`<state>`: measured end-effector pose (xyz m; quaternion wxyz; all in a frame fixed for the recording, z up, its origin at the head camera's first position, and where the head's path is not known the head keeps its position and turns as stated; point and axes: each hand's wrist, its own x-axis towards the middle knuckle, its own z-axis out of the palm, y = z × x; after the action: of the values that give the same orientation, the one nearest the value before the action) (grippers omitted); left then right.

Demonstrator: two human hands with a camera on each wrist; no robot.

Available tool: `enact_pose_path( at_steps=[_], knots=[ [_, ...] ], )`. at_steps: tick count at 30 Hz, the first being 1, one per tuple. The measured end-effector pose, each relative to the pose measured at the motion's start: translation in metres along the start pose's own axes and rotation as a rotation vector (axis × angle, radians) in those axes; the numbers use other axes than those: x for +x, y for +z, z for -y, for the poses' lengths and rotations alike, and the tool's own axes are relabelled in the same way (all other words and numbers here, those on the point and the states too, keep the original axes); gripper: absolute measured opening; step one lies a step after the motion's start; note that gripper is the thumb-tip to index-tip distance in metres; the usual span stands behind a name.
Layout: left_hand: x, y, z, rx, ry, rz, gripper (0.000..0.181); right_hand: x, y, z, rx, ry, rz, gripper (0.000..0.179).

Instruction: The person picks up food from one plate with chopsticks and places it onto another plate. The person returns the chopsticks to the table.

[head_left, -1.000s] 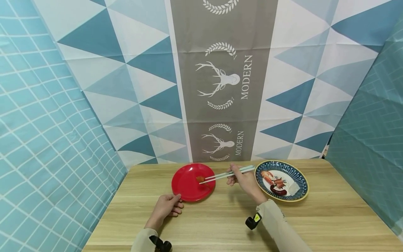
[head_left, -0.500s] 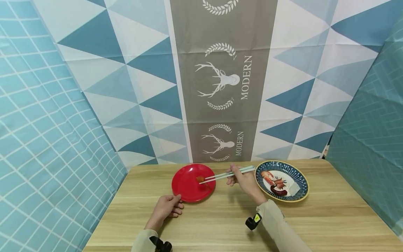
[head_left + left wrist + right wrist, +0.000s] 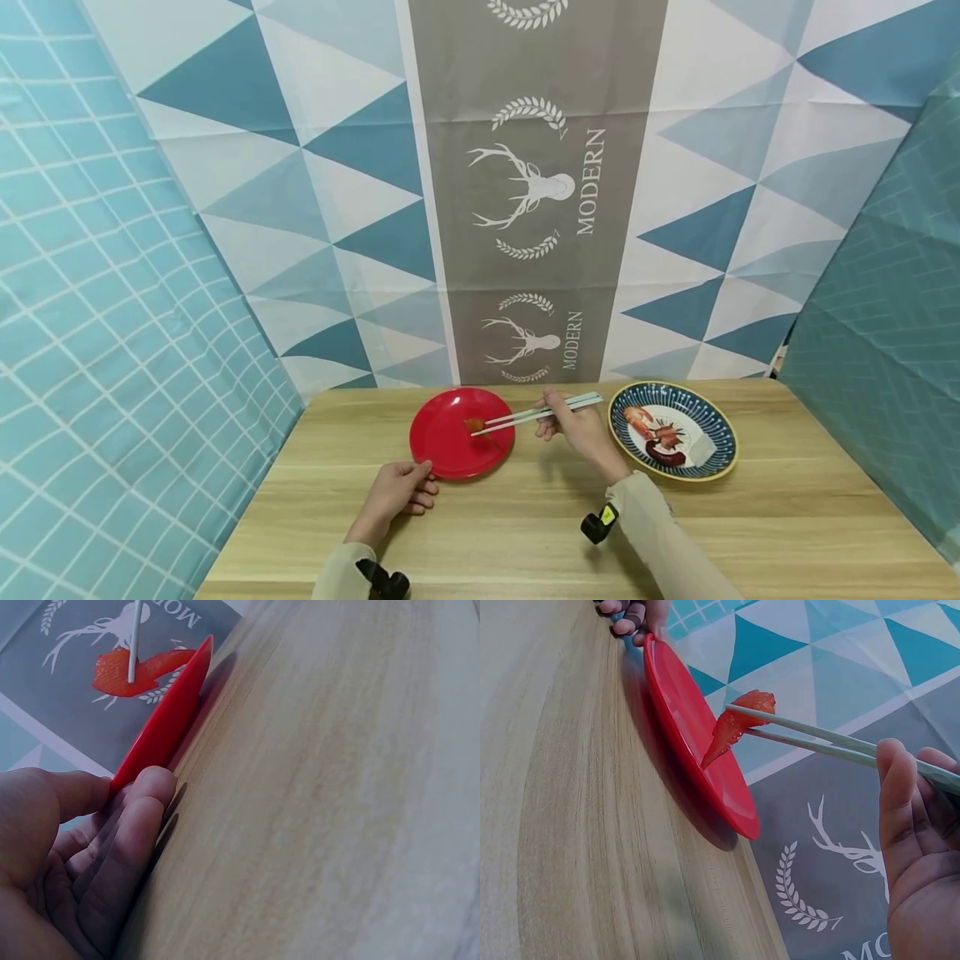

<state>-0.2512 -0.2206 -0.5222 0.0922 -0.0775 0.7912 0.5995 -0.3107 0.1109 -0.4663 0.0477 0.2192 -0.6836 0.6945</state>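
My left hand point(image 3: 401, 490) holds the near left rim of a round red plate point(image 3: 442, 433), thumb on top and fingers under the edge, as the left wrist view point(image 3: 97, 847) shows. From the right, my right hand point(image 3: 573, 425) grips a pair of pale green chopsticks point(image 3: 817, 735) pointing left over the plate. Pinched at their tips is an orange-red, tapered piece of food point(image 3: 742, 720), wide at one end. Its narrow end hangs down close over the plate in the right wrist view.
To the right of my right hand stands a blue-patterned dish point(image 3: 716, 417) with a yellow rim. In it lie an orange-and-white piece point(image 3: 637, 421), a reddish spiky piece point(image 3: 667, 437), a dark red curved piece point(image 3: 663, 455) and a white block point(image 3: 701, 450). Patterned cloth hangs behind the wooden table point(image 3: 510, 533).
My right hand and the chopsticks have shifted very slightly left with the orange-red piece still pinched. My left hand stays at the plate's rim. The head view has tilted a little.
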Motion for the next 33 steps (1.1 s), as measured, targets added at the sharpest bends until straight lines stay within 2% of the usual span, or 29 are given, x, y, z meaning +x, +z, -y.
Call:
enact_pose_path(
  at_steps=[6,14,23,33],
  knots=[
    [0.002,-0.001,-0.003,0.006,0.004,0.000,0.045,0.003,0.001,0.000,-0.008,0.025,0.002,0.047],
    [0.001,-0.001,-0.001,0.001,-0.001,0.008,0.045,0.004,0.002,-0.009,-0.002,0.002,0.034,0.044],
    [0.000,0.000,-0.002,0.005,0.000,0.011,0.046,0.004,0.005,-0.016,-0.014,0.001,-0.002,0.037],
    [-0.002,0.000,-0.003,-0.006,-0.001,0.013,0.043,0.001,0.007,-0.021,-0.010,-0.005,0.028,0.044]
  ],
)
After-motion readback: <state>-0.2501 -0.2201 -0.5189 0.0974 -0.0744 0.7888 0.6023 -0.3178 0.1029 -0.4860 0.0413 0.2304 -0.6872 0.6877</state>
